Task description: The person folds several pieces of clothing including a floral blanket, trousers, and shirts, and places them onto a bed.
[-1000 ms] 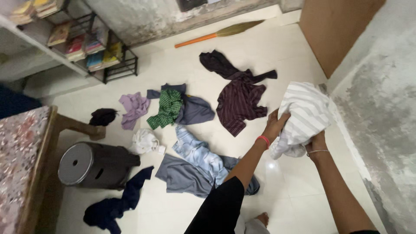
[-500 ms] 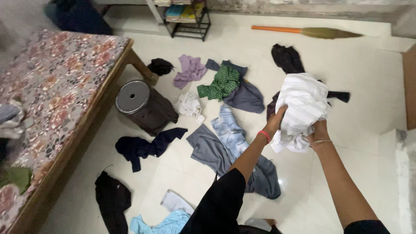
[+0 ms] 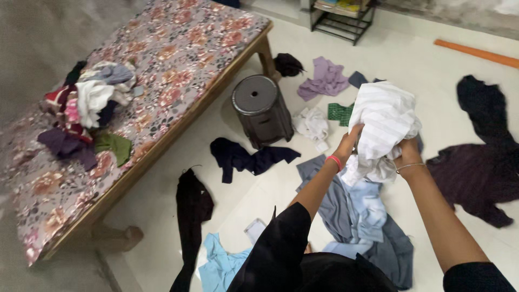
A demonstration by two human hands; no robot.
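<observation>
View swung left since 0.5 s ago: bed with clothes pile now visible; both hands, left, right, still clench striped white garment.

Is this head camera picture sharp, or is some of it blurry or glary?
Head view: soft indoor light, no harsh glare; the white striped cloth in both hands (left hand, right hand) is fairly sharp; the floral-covered bed and edges look smeared, and the wide lens bends straight lines.
</observation>
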